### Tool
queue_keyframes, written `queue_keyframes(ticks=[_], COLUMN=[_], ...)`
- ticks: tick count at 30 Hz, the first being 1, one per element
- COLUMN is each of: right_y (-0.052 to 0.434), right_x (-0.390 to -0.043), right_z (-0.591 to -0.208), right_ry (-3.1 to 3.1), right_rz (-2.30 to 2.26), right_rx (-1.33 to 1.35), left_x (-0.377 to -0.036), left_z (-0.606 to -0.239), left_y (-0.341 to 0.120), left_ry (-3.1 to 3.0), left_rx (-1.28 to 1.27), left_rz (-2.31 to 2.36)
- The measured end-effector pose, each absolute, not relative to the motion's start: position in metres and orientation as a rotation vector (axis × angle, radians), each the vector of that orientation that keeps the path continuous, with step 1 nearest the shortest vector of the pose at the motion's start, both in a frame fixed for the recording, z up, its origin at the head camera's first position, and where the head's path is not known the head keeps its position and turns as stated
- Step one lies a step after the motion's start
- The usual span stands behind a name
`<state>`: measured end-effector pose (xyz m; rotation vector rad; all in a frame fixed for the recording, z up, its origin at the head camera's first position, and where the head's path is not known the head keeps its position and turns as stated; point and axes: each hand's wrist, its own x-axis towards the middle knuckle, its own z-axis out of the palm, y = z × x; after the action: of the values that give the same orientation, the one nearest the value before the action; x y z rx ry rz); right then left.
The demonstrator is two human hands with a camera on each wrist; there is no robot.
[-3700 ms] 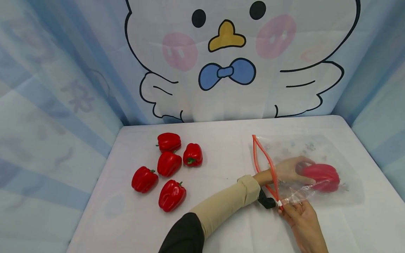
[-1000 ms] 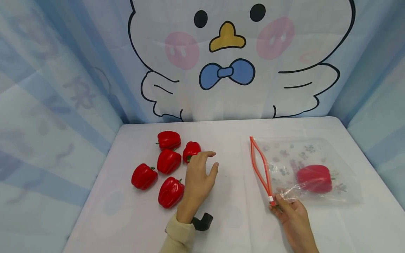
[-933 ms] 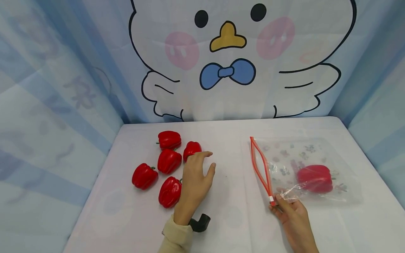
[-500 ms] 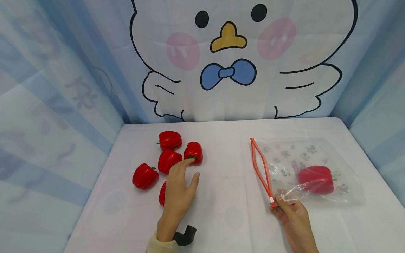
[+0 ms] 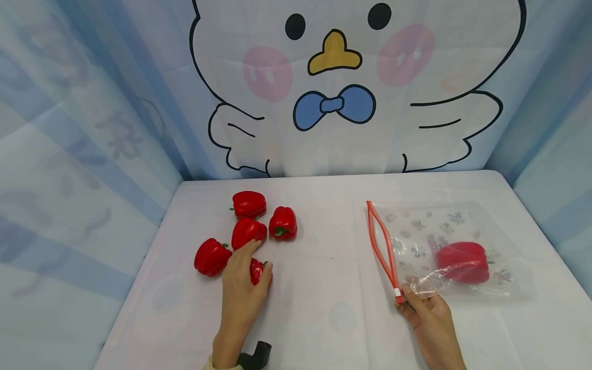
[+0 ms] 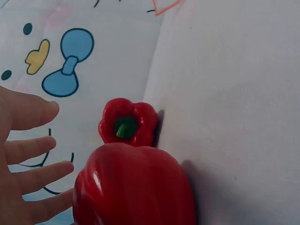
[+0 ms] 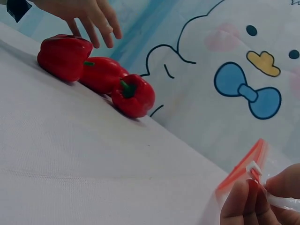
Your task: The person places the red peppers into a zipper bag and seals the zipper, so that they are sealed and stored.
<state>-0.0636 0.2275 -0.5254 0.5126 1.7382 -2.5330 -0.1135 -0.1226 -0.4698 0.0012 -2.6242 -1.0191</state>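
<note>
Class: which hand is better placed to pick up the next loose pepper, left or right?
Left. The left hand hovers over the nearest loose pepper, while the right hand pinches the bag's corner.

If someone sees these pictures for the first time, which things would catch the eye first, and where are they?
The cluster of glossy red bell peppers at the table's left, where the left hand reaches over the nearest one. At the right lies a clear plastic zip bag with an orange-red seal, one red pepper inside it, its near corner pinched by the right hand. Behind stands a large cartoon chick backdrop.
</note>
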Motion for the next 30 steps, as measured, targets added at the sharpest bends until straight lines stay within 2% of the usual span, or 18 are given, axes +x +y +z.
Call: queue_keyframes(ticks=[14, 30], right_y=[0.228, 0.227], right_x=[-0.065, -0.063], right_z=[-0.524, -0.521], right_ry=[1.747, 1.769], right_rz=[-2.498, -2.491], right_rx=[0.554, 0.542], left_x=[-0.104, -0.100], left_z=[-0.489, -0.487], left_y=[-0.133, -0.136], left_ry=[-2.795, -2.911], left_rx=[0.145, 0.201], left_rz=[-1.049, -1.050])
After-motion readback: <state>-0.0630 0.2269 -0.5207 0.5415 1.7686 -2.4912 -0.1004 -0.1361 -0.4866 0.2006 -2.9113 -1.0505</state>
